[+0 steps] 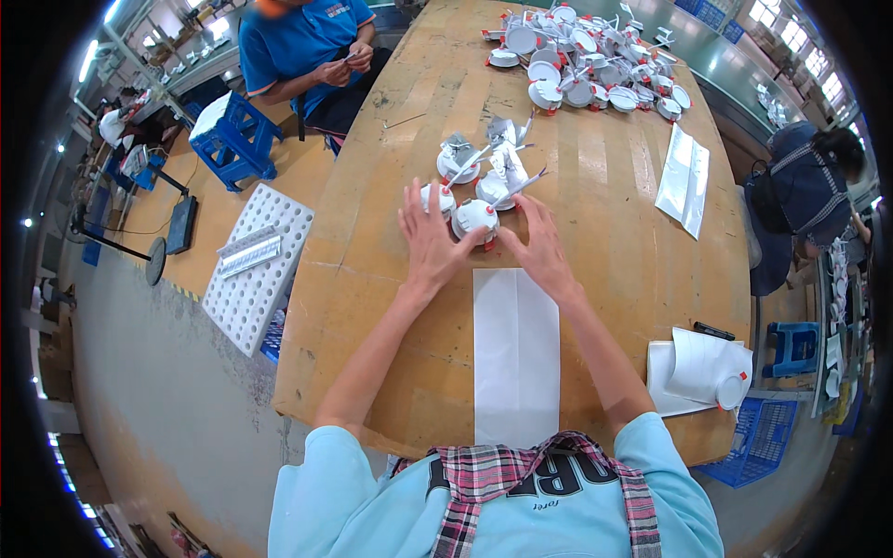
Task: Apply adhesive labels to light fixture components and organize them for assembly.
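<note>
Several round white lamp fittings, like small downlights with red clips, stand grouped on the brown table in front of me. My left hand (431, 238) lies against the left side of the group, fingers outstretched over one lamp fitting (437, 197) and partly hiding it. Its thumb reaches the front lamp fitting (475, 217). On the other side, my right hand (542, 244) is spread, with its thumb close to that same front fitting. Behind them sit a fitting with silvery wrapping (458, 156) and another (496, 189) with crumpled foil-like material above it. Neither hand is closed around anything.
A long white paper sheet (516, 358) lies before me. Many similar fittings are heaped at the far end (586, 60). A folded white sheet (684, 181) and a paper stack (693, 372) with a black marker (713, 331) lie right. A co-worker (302, 56) sits far left.
</note>
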{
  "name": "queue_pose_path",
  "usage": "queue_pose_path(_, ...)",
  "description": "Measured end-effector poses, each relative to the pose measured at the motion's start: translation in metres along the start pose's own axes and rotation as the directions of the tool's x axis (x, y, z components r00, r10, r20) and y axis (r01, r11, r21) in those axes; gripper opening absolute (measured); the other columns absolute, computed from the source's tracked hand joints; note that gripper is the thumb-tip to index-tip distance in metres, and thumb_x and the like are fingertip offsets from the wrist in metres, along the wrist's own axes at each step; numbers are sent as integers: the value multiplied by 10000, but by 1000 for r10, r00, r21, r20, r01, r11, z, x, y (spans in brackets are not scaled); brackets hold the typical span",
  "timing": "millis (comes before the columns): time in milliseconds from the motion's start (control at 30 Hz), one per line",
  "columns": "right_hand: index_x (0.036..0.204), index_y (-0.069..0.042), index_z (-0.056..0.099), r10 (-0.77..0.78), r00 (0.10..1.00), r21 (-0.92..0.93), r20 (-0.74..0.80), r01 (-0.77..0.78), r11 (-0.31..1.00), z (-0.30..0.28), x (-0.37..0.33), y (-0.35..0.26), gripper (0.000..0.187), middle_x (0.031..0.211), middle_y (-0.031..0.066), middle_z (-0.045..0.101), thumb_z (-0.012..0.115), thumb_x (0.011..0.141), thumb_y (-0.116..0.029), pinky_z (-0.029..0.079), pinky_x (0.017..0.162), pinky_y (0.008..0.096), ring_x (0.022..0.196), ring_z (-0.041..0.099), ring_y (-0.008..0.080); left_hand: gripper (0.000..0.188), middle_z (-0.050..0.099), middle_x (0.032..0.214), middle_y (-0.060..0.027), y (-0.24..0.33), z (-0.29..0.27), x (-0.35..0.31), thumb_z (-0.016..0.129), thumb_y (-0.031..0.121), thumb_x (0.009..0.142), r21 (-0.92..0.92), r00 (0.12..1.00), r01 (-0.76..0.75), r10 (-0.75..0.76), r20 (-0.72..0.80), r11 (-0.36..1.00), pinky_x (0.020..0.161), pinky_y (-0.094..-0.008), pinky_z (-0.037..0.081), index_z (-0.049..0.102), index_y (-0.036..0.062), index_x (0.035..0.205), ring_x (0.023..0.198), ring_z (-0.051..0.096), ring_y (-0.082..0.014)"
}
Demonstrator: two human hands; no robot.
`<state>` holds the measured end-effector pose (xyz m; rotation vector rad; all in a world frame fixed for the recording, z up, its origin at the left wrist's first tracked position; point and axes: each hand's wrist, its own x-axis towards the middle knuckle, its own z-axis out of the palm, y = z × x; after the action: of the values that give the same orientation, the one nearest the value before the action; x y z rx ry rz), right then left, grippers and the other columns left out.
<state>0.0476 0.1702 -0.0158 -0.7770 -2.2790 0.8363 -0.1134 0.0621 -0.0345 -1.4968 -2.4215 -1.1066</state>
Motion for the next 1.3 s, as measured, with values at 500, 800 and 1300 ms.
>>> queue_pose_path(500, 1019, -30, 609, -75, 996, 294, -50, 87, 952, -31, 20, -73, 227, 1020, 123, 582, 608, 797, 22, 438, 889, 371, 1047, 535, 291, 315, 652, 684, -13, -43, 0, 149, 712, 295, 805, -542, 901, 317, -68, 429, 778, 598, -241, 430, 720, -17, 846, 633, 595, -93)
queue_pose_path(800, 1006, -1, 594, -325, 945, -243, -45, 305, 921, 17, 101, -61, 244, 1039, 148, 567, 652, 791, -101, 411, 913, 386, 1043, 501, 322, 189, 685, 755, -26, -43, -39, 123, 663, 185, 863, -636, 891, 333, -12, 454, 696, 595, -214, 428, 707, 6, 903, 650, 620, -83)
queue_pose_path(1300, 913, 16, 679, -4, 922, -55, 388, 27, 998, 11, 136, -65, 210, 694, 136, 646, 685, 805, -164, 452, 602, 338, 605, 571, 198, 214, 683, 777, -32, -53, -46, 111, 651, 201, 871, -720, 876, 348, 65, 478, 600, 622, -217, 464, 698, 0, 925, 687, 636, -86)
